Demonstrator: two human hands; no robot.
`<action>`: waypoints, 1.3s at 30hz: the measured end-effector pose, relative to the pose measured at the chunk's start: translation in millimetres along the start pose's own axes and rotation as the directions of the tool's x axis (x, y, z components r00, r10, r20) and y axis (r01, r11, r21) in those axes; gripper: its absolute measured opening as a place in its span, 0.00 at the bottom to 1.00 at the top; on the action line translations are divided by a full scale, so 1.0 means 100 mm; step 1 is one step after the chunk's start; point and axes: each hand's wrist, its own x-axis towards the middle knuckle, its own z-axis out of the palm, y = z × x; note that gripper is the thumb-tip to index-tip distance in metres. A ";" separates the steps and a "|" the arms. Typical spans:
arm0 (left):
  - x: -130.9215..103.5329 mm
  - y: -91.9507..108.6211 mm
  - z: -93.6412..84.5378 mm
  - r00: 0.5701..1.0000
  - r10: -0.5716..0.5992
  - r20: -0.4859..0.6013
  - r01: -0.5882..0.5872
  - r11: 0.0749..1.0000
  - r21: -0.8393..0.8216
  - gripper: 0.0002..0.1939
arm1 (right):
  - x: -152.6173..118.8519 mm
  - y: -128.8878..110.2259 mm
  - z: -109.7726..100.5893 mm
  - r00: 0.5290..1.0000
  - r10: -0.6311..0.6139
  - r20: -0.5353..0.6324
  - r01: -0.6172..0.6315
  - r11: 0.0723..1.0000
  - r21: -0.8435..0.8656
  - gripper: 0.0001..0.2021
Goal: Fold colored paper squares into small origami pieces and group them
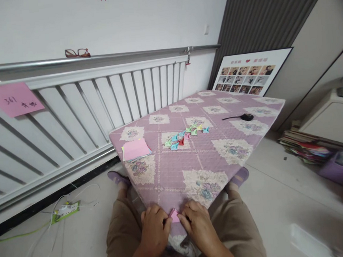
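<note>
Near the table's front corner, a small piece of folded pink paper [174, 215] with a pointed top lies between my hands. My left hand [154, 224] pinches its left edge, fingers curled and thumb against the paper. From the other side my right hand [195, 220] grips the right edge in the same way. Farther up the cloth sit several small folded paper pieces [181, 142] in green, blue, pink, red and yellow, laid in staggered rows. A stack of square paper sheets [136, 149], pink on top, rests at the table's left side.
The table wears a purple flowered cloth [175, 175]. A black long-handled thing like a ladle [247, 117] lies at right. Behind stand a white radiator [112, 93] and a photo board [244, 75]. Glasses [77, 53] rest on a pipe; a power strip [65, 211] is on the floor.
</note>
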 end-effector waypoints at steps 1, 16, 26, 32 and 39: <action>0.01 0.01 -0.01 1.000 -0.002 0.007 0.002 1.000 0.020 0.06 | 0.00 -0.01 0.01 1.000 0.010 -0.007 -0.010 1.000 -0.014 0.10; 0.07 0.05 -0.09 0.995 -0.053 0.086 0.044 0.994 0.100 0.04 | -0.01 -0.05 0.06 0.994 0.090 -0.062 -0.093 0.994 -0.058 0.06; -0.03 -0.06 0.16 0.919 0.386 0.074 -0.391 0.880 0.271 0.11 | -0.05 -0.07 0.08 0.990 0.102 -0.097 -0.104 0.994 -0.015 0.04; -0.13 -0.17 0.14 0.914 0.402 0.059 -0.401 0.868 0.294 0.16 | -0.09 -0.02 0.08 0.992 0.072 -0.102 -0.073 0.997 -0.002 0.05; -0.19 -0.21 0.17 0.918 0.395 0.038 -0.386 0.868 0.312 0.16 | -0.10 -0.04 0.06 0.991 0.081 -0.109 -0.085 0.996 -0.039 0.04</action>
